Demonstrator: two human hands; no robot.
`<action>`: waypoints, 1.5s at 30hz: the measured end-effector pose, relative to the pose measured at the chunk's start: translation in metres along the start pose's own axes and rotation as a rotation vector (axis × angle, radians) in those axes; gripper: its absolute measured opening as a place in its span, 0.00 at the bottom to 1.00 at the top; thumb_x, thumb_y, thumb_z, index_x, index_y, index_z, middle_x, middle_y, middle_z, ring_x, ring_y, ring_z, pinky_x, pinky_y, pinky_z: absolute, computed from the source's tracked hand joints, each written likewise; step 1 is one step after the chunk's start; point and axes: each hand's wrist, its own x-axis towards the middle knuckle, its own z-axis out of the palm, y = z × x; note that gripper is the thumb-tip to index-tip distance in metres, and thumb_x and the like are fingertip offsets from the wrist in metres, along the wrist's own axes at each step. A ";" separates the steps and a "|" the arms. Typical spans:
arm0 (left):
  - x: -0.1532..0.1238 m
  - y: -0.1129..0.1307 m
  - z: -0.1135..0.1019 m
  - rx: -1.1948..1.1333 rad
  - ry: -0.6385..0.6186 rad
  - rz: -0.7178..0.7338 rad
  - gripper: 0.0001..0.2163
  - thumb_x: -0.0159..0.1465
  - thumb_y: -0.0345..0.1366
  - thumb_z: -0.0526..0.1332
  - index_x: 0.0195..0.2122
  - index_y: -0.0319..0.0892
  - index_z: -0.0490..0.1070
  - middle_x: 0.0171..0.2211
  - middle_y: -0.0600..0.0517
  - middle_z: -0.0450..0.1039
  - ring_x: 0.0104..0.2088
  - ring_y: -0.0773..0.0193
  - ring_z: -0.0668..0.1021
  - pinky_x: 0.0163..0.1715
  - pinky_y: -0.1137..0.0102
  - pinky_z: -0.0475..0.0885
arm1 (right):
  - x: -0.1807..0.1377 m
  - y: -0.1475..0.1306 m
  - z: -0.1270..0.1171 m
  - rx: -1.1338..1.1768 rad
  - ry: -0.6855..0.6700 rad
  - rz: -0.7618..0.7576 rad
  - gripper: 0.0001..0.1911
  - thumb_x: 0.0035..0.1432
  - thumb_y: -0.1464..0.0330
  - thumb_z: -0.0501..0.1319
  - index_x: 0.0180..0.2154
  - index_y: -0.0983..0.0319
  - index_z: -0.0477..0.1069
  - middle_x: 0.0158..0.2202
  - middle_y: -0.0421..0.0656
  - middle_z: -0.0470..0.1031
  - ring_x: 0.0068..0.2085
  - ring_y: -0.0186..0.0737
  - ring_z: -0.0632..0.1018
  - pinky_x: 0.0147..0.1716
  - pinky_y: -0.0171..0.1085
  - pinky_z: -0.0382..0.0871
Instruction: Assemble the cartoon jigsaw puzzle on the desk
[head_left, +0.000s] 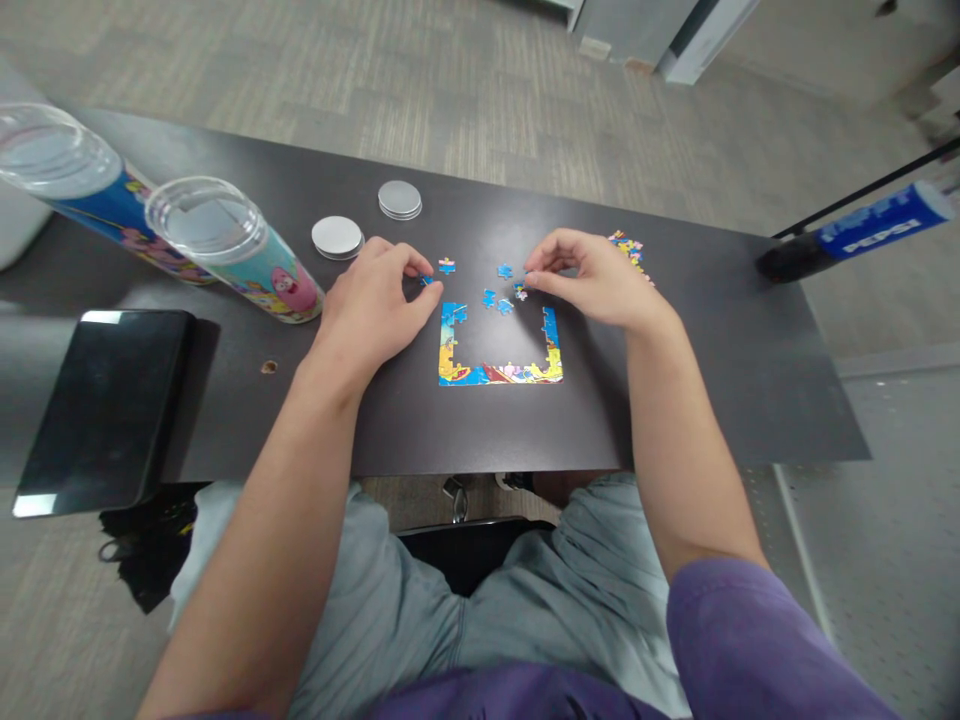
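Note:
A partly assembled jigsaw puzzle frame (555, 362) lies on the dark table, with left, bottom and right sides joined and the top side open. My left hand (379, 300) is left of its upper corner, thumb and fingers closed on a small blue puzzle piece (427, 281). To the upper right, my right hand (592, 275) pinches what looks like a puzzle piece, mostly hidden by the fingertips. A multicoloured piece (520, 291) is just below those fingertips. Loose blue pieces (505, 271) lie between the hands, and a blue and pink piece (447, 266) is near my left fingers.
More puzzle pieces (628, 248) are heaped behind my right hand. White round discs (337, 236) and a second disc stack (400, 198) lie at the back left. Two clear-topped printed canisters (281, 275) and a black tablet (109, 400) are left; a Pepsi bottle (862, 235) is far right.

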 end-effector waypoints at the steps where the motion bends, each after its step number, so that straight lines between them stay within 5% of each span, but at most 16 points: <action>1: 0.000 0.000 0.000 -0.003 0.006 0.002 0.08 0.80 0.39 0.76 0.57 0.50 0.90 0.61 0.44 0.86 0.52 0.46 0.90 0.60 0.49 0.85 | 0.000 -0.006 0.005 0.026 -0.012 -0.005 0.15 0.68 0.53 0.81 0.47 0.51 0.82 0.50 0.47 0.92 0.52 0.58 0.89 0.63 0.61 0.87; 13: -0.001 -0.001 0.005 -0.023 0.061 0.039 0.06 0.78 0.36 0.76 0.54 0.51 0.89 0.60 0.46 0.88 0.53 0.48 0.90 0.60 0.51 0.85 | 0.001 -0.038 0.051 -0.056 -0.124 -0.072 0.04 0.77 0.63 0.77 0.48 0.54 0.93 0.48 0.46 0.95 0.50 0.54 0.90 0.61 0.55 0.86; 23: 0.001 -0.008 0.011 -0.026 0.081 0.079 0.05 0.78 0.36 0.77 0.54 0.50 0.88 0.60 0.46 0.86 0.49 0.50 0.88 0.55 0.51 0.82 | 0.006 -0.029 0.059 -0.062 -0.061 -0.101 0.07 0.74 0.70 0.80 0.50 0.53 0.90 0.44 0.41 0.91 0.46 0.50 0.89 0.57 0.52 0.85; 29: 0.001 -0.011 0.013 -0.052 0.096 0.116 0.04 0.78 0.38 0.78 0.51 0.50 0.89 0.59 0.45 0.85 0.45 0.52 0.85 0.53 0.51 0.82 | 0.007 -0.030 0.051 -0.190 0.033 -0.127 0.02 0.79 0.64 0.79 0.48 0.53 0.89 0.48 0.46 0.90 0.48 0.56 0.87 0.60 0.59 0.82; 39: 0.001 -0.011 0.010 -0.072 -0.036 0.215 0.06 0.74 0.39 0.81 0.50 0.51 0.91 0.55 0.48 0.87 0.47 0.52 0.85 0.50 0.56 0.79 | 0.010 -0.024 0.056 -0.318 -0.075 -0.183 0.04 0.78 0.64 0.81 0.44 0.53 0.92 0.47 0.46 0.86 0.48 0.54 0.84 0.59 0.57 0.73; 45: 0.001 -0.009 0.009 -0.066 -0.048 0.216 0.05 0.75 0.39 0.81 0.50 0.50 0.92 0.54 0.47 0.87 0.49 0.49 0.86 0.53 0.54 0.80 | 0.009 -0.026 0.050 -0.340 -0.031 -0.182 0.04 0.80 0.64 0.79 0.45 0.52 0.92 0.48 0.45 0.88 0.49 0.56 0.85 0.64 0.60 0.72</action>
